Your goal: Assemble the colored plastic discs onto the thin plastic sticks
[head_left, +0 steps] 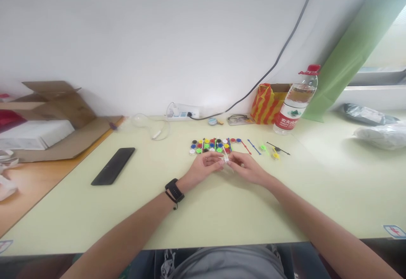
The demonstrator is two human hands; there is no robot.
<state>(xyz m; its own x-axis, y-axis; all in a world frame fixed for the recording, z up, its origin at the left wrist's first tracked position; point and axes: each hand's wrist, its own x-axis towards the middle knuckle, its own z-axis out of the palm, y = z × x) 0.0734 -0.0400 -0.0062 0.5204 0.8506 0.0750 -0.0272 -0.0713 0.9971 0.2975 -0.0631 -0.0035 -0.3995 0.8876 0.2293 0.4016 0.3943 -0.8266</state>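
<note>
Between my fingertips is a small white plastic piece (225, 159) with a thin white stick. My left hand (204, 167) pinches it from one side, and my right hand (247, 169) grips it from the other. The fingers cover much of it, so its exact shape cannot be told. Just beyond my hands lie several small round coloured pieces (206, 146) in rows, with a few thin sticks across them. To their right are a red stick (246, 147), a blue stick (253, 146), a green piece (263, 148), a yellow piece (275, 155) and a black stick (282, 150).
A black phone (113, 166) lies at the left, near an open cardboard box (60, 97). A power strip (183, 112) with a cable sits by the wall. At the back right stand a water bottle (296, 99) and a striped bag (268, 105); plastic packages (369, 114) lie farther right.
</note>
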